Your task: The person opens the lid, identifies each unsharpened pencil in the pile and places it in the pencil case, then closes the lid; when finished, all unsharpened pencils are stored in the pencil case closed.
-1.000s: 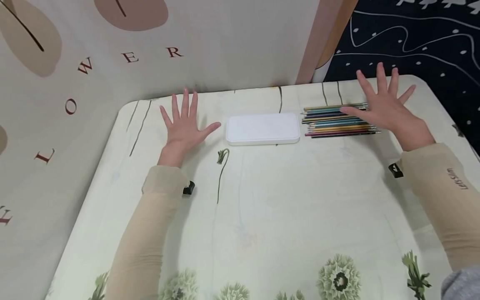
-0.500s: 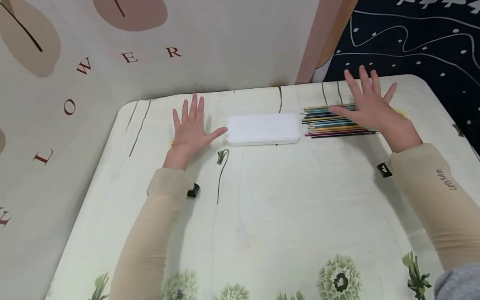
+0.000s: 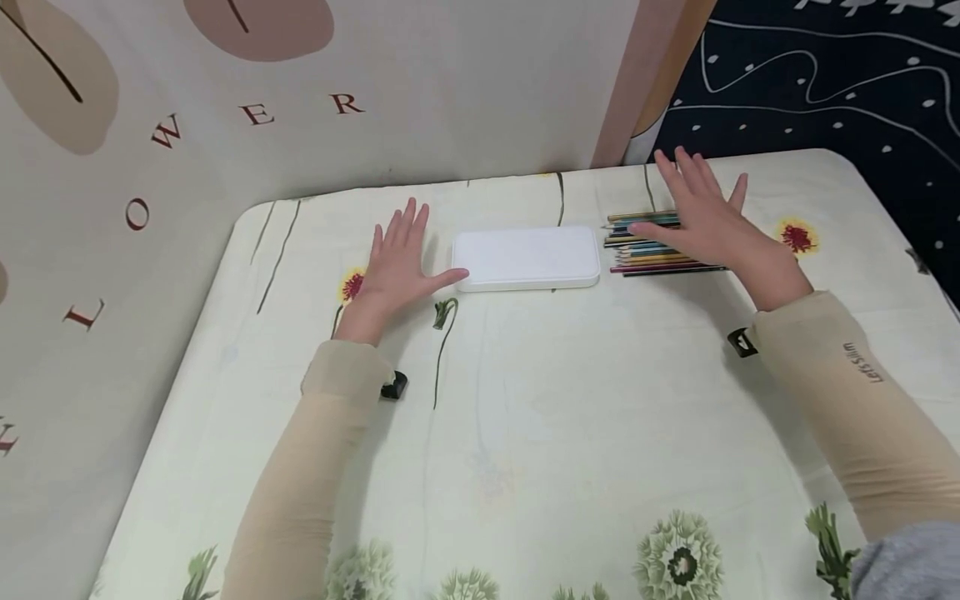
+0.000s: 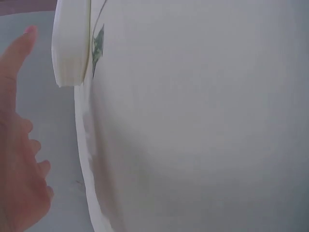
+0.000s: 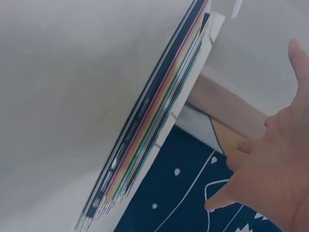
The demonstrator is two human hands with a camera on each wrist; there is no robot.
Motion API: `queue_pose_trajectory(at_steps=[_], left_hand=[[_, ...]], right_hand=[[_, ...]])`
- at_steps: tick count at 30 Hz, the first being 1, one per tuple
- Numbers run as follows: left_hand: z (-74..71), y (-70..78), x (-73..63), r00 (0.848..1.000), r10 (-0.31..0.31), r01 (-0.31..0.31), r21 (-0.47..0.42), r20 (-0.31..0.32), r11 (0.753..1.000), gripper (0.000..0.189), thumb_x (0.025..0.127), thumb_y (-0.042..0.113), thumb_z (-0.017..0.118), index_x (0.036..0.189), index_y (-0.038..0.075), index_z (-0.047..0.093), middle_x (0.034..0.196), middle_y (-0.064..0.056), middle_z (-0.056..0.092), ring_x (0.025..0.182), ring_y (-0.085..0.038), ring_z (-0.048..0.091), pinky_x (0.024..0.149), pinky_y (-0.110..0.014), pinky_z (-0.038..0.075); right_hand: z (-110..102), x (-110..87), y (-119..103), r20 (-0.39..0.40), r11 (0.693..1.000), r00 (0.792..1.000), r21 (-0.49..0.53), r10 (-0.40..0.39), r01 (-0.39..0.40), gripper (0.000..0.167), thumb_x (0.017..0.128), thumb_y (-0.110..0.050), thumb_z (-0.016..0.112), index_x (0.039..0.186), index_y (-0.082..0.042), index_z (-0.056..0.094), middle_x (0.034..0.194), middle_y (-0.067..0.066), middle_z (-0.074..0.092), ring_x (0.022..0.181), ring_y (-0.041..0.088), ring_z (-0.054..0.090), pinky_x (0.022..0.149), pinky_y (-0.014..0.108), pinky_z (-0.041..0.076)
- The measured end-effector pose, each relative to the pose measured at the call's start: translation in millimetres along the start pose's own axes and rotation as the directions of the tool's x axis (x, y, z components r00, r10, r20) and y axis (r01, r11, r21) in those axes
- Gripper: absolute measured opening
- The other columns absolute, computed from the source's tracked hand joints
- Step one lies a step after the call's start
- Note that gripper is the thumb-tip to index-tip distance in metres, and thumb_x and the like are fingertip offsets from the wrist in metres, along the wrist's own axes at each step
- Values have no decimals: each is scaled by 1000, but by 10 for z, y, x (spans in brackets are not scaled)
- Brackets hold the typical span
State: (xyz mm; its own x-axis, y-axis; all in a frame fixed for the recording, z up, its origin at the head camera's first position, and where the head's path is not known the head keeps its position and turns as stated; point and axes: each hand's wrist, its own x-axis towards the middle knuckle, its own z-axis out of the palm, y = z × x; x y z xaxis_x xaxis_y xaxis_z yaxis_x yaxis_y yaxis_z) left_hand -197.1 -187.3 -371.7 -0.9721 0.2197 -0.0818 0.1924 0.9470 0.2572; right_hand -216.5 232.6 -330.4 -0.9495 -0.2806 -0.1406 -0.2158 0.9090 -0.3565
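A white rectangular case (image 3: 527, 257) with rounded corners lies near the far edge of the table. My left hand (image 3: 393, 271) is spread at its left, the thumb overlapping the case's near left corner in the head view. In the left wrist view the thumb (image 4: 18, 50) points along the case's end (image 4: 70, 53), apart from it. To the right of the case lies a row of colored pencils (image 3: 652, 250). Spread over their right part is my right hand (image 3: 712, 221), hiding their right ends. The right wrist view shows this hand (image 5: 270, 159) raised off the pencils (image 5: 149, 116), holding nothing.
A pale floral cloth (image 3: 570, 400) covers the table. Behind it, a light curtain (image 3: 465, 100) with printed letters meets a dark patterned fabric (image 3: 810, 92) at the right. A black wrist camera (image 3: 393, 385) sits under the left sleeve, another camera (image 3: 742, 342) under the right.
Both hands have moved inward: the left hand to the right, up to the case's corner, and the right hand leftward and slightly nearer over the pencils. The case and pencils have stayed put.
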Motion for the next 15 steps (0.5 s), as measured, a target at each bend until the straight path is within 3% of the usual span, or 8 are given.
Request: queue_pose_trajectory(at_steps=[7, 15], left_hand=[[17, 55, 18, 999, 41, -38, -85, 33, 996, 115, 83, 67, 64, 162, 14, -1, 170, -5, -4, 158, -28, 2, 128, -47, 1], [39, 100, 12, 993, 10, 16, -226, 114, 974, 116, 80, 64, 71, 162, 25, -2, 170, 0, 3, 157, -25, 8, 126, -50, 20]], right_hand=[[75, 38, -134, 13, 996, 998, 69, -61, 60, 105, 91, -70, 50, 160, -20, -11, 168, 11, -16, 155, 33, -16, 107, 79, -18], [137, 61, -258, 18, 972, 990, 193, -142, 136, 105, 93, -62, 56, 161, -16, -9, 169, 10, -10, 157, 32, -9, 113, 76, -11]])
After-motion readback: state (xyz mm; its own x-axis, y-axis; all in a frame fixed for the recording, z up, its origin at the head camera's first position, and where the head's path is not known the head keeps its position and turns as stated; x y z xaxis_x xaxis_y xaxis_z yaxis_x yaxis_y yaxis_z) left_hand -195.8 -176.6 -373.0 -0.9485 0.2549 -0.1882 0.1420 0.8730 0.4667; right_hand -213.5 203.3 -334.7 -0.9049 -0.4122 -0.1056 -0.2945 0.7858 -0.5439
